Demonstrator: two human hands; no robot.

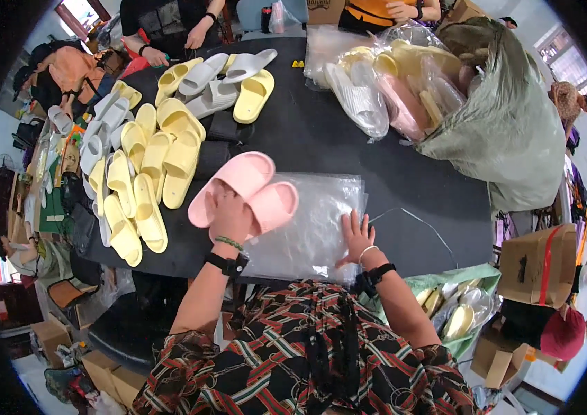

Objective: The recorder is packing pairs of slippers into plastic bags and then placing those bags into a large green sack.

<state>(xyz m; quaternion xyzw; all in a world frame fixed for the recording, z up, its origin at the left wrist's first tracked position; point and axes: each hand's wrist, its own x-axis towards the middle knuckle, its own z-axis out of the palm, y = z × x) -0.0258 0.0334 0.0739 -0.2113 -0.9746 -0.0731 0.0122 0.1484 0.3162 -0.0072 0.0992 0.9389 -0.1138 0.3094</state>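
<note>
A pair of pink slide slippers [248,173] is gripped in my left hand [230,213], above the left part of a stack of clear plastic bags [314,200]. Part of the fingers goes under the slippers' straps and is hidden. My right hand [357,238] lies with spread fingers on the right edge of the bags, holding nothing. To the left of my left hand, many yellow slippers [148,211] lie in rows on the dark table [404,180]. Grey slippers [203,74] are among them at the back and the left.
Bagged slippers [356,100] spill from a large grey-green sack [525,131] at the back right. A green sack [491,280] of slippers stands by the near right edge. A thin cord [421,221] lies on the table. Other people's hands [196,34] work across it. Cardboard boxes [536,266] stand at the right.
</note>
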